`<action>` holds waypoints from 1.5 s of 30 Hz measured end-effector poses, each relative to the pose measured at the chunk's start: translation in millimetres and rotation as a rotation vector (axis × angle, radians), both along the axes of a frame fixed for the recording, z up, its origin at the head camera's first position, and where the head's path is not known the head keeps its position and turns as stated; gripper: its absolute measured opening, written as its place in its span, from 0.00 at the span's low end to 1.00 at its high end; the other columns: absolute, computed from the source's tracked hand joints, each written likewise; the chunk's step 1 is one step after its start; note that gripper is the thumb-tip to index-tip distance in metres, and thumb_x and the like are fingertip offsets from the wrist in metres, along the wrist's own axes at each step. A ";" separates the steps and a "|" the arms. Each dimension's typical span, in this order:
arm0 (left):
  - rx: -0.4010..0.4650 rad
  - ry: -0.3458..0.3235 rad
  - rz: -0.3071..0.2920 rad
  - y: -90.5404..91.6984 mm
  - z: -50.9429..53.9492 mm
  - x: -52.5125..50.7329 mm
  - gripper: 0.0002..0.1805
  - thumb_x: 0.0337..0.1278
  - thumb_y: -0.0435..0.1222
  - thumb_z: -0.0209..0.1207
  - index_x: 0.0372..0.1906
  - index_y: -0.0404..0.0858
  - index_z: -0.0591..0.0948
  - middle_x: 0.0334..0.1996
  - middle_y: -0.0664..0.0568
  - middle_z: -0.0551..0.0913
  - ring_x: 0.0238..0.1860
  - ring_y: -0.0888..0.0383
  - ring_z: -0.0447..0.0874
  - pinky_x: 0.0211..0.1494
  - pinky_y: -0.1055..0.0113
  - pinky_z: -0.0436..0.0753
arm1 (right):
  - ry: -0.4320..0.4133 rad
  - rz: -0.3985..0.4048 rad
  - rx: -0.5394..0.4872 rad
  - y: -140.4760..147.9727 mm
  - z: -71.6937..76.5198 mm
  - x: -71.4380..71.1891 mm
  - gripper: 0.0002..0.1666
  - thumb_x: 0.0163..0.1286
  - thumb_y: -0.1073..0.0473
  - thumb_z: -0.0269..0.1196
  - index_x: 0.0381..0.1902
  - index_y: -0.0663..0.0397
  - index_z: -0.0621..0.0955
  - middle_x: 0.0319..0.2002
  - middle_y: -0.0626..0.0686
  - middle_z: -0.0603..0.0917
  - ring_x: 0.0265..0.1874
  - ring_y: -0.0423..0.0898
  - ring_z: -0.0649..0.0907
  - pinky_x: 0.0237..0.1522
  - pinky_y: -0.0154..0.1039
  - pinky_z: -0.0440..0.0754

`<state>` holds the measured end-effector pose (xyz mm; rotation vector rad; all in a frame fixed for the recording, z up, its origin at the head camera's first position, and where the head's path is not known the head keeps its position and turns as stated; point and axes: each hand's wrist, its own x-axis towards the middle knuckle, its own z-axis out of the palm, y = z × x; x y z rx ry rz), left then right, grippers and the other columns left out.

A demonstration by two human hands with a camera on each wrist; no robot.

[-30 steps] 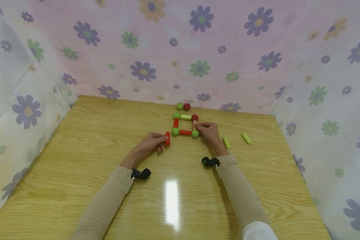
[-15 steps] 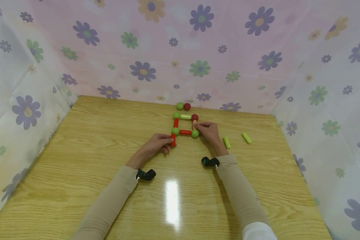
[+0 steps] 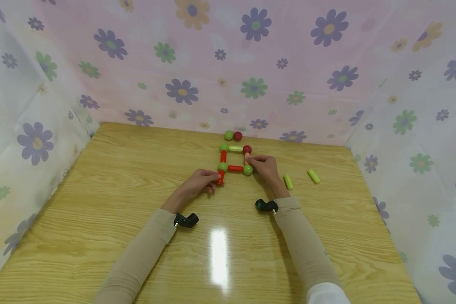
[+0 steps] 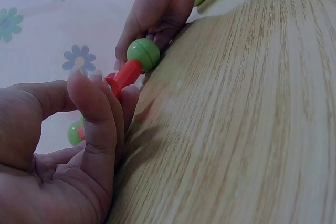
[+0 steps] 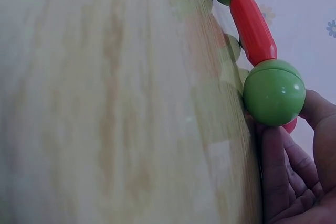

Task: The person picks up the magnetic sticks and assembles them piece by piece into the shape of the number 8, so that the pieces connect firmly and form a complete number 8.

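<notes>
The person's left hand [image 3: 196, 185] pinches a red rod [image 3: 221, 179] against the near-left green ball [image 3: 222, 167] of a ball-and-rod square [image 3: 235, 168] on the wooden table [image 3: 137, 164]. The right hand's [image 3: 264, 167] fingers pinch the square's salmon-coloured rod [image 3: 247, 155].

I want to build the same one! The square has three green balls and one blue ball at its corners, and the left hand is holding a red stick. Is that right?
Not quite: the fourth corner ball is dark red, not blue, as the head view shows. The three green balls and the red stick in the left hand are right.
</notes>
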<state>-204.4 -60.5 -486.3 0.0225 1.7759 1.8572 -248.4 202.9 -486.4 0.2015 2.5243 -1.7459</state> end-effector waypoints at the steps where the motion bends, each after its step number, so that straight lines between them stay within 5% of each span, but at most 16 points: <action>1: -0.001 -0.002 0.000 0.4 0.0 -0.1 0.20 0.76 0.35 0.55 0.61 0.23 0.76 0.34 0.50 0.87 0.23 0.65 0.76 0.24 0.76 0.76 | 0.000 -0.003 -0.001 0.1 -0.2 0.0 0.27 0.67 0.45 0.70 0.52 0.62 0.87 0.49 0.62 0.87 0.35 0.38 0.83 0.37 0.29 0.81; 16: -0.002 -0.007 0.024 10.6 1.9 1.1 0.23 0.77 0.35 0.55 0.64 0.22 0.71 0.33 0.48 0.84 0.24 0.62 0.79 0.28 0.74 0.81 | 0.035 -0.015 0.020 -2.9 2.8 4.2 0.25 0.69 0.47 0.69 0.50 0.64 0.87 0.48 0.63 0.87 0.36 0.40 0.83 0.38 0.29 0.79; 28: -0.004 0.069 0.024 0.6 1.1 1.3 0.22 0.79 0.36 0.51 0.64 0.22 0.72 0.38 0.43 0.86 0.25 0.61 0.80 0.28 0.71 0.82 | 0.015 -0.028 0.049 2.8 6.1 -1.8 0.28 0.67 0.45 0.70 0.50 0.65 0.87 0.46 0.64 0.88 0.32 0.38 0.84 0.35 0.28 0.81; 31: -0.010 0.127 0.052 -4.6 0.4 0.0 0.20 0.79 0.35 0.52 0.62 0.23 0.74 0.37 0.43 0.86 0.24 0.61 0.79 0.26 0.71 0.82 | 0.031 -0.013 0.068 5.7 6.8 -1.4 0.26 0.68 0.46 0.70 0.50 0.64 0.87 0.47 0.64 0.88 0.32 0.38 0.84 0.35 0.28 0.81; 38: -0.134 0.423 0.168 -7.7 -1.0 -10.1 0.16 0.77 0.34 0.54 0.55 0.24 0.80 0.38 0.35 0.85 0.21 0.58 0.78 0.23 0.71 0.79 | 0.033 -0.001 0.052 14.6 6.8 0.4 0.25 0.68 0.47 0.70 0.50 0.64 0.87 0.47 0.65 0.88 0.31 0.37 0.85 0.35 0.29 0.83; 45: -0.079 0.484 0.221 -2.3 -4.9 -37.4 0.17 0.75 0.36 0.57 0.55 0.25 0.80 0.39 0.32 0.84 0.21 0.59 0.76 0.23 0.71 0.78 | -0.031 0.001 0.009 16.6 7.3 -4.0 0.28 0.67 0.46 0.70 0.52 0.65 0.86 0.49 0.65 0.87 0.32 0.37 0.85 0.38 0.30 0.84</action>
